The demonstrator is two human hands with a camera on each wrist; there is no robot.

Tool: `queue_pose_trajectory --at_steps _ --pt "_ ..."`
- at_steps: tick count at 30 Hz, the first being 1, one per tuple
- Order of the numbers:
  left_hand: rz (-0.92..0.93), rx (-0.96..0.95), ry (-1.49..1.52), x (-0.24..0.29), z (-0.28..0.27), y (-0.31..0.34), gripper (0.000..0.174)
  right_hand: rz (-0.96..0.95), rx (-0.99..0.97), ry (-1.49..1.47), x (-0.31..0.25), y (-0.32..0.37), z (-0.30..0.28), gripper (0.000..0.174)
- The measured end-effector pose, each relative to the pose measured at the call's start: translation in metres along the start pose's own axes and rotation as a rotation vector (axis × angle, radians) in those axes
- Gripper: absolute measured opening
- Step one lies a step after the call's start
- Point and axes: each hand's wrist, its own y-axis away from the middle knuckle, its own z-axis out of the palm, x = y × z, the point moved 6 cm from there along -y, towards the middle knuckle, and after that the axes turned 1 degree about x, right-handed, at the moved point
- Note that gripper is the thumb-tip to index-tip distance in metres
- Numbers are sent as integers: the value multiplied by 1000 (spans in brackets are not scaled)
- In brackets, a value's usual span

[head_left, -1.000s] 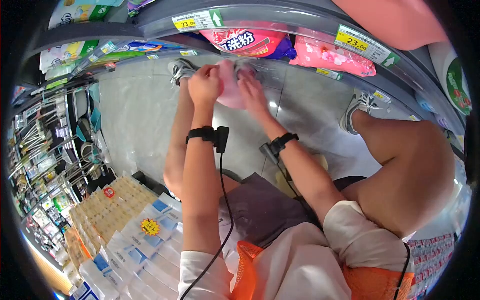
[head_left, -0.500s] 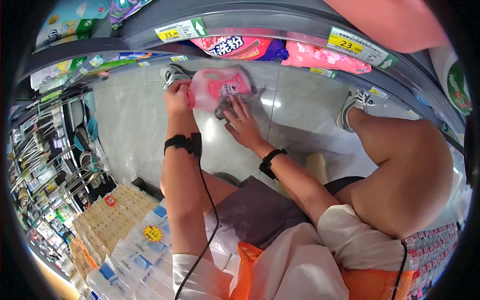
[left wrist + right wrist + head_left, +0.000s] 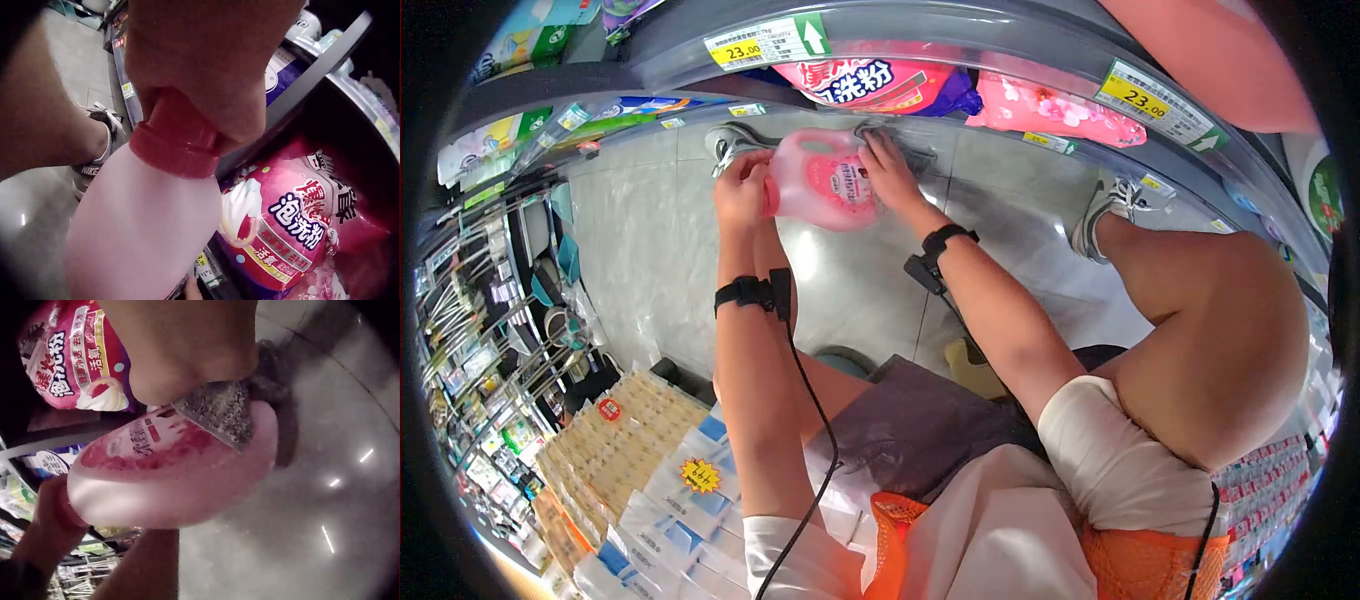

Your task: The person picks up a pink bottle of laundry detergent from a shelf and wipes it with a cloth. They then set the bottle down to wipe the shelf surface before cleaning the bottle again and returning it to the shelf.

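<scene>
A pink translucent bottle lies sideways in the air between the two hands, its label facing up in the head view. The left hand grips its red cap; the fingers wrap the cap in the left wrist view. At the bottle's base end, the right hand holds a grey cloth against the label side. In the right wrist view the cloth comes out from under that hand, and part of the label is covered.
Shelves with price tags run along the top, holding a red and purple washing powder bag and a pink flowered bag. Shoes stand on the grey tiled floor. Packaged goods are stacked at lower left.
The bottle has turned from a narrow view to label up, and the left hand has moved left with it. The right hand with the cloth has shifted over the label to the base end.
</scene>
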Motion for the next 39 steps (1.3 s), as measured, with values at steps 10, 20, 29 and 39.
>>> queue_pose_trajectory --at_steps 10,20,29,39 --pt "11 4 90 -8 3 -5 24 320 -11 -369 -37 10 -21 62" --pt "-5 7 52 2 7 -7 24 483 86 -374 -36 61 -50 58" --pt "57 105 44 -5 13 6 26 634 106 -645 -83 78 -46 57" --pt "171 219 -194 5 21 35 22 405 20 -865 -120 -3 -121 53"
